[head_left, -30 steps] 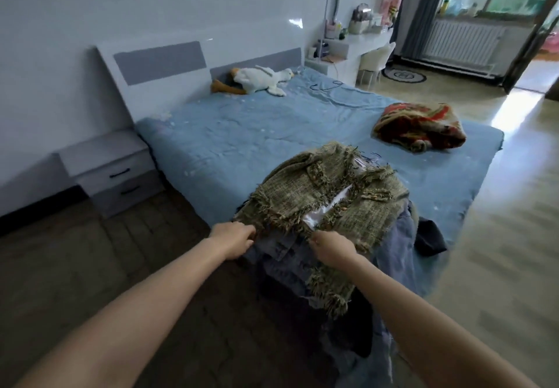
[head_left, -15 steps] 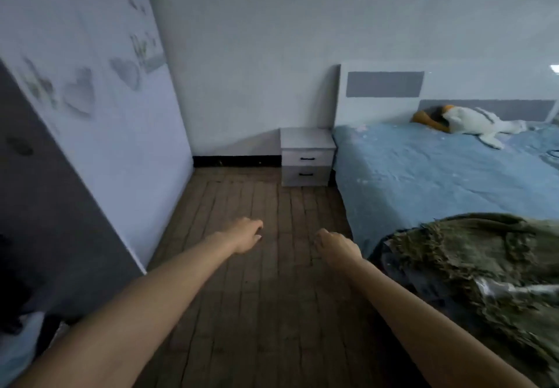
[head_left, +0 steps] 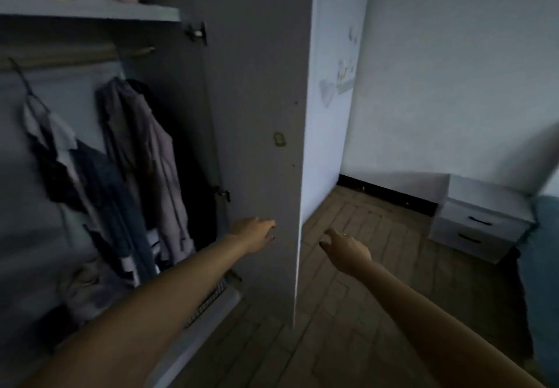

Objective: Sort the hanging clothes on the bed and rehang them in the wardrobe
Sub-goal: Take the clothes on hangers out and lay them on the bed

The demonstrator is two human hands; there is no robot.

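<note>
So right now I'm facing the open wardrobe [head_left: 90, 157], and both hands are empty. My left hand [head_left: 254, 234] reaches forward with relaxed, fairly straight fingers, right at the inner face of the wardrobe door [head_left: 257, 115], maybe touching it, can't say for sure with the blur. My right hand [head_left: 343, 248] is on the other side of the door's edge, over the wooden floor [head_left: 378, 251], fingers loosely extended, holding nothing.

Inside, a few hanging clothes [head_left: 130, 157] already dangle from the rail [head_left: 75, 54], which runs left-right across the top of the compartment, up and to the left of both hands. My left hand is the nearer one to it.

Catch: the clothes I'm meant to rehang aren't in this shot. Only a sliver of the blue bed [head_left: 544, 251] shows at the far right, beside the nightstand [head_left: 481, 224]. My guess is the pile sits behind my right side, so the right hand would lead going back for it.
</note>
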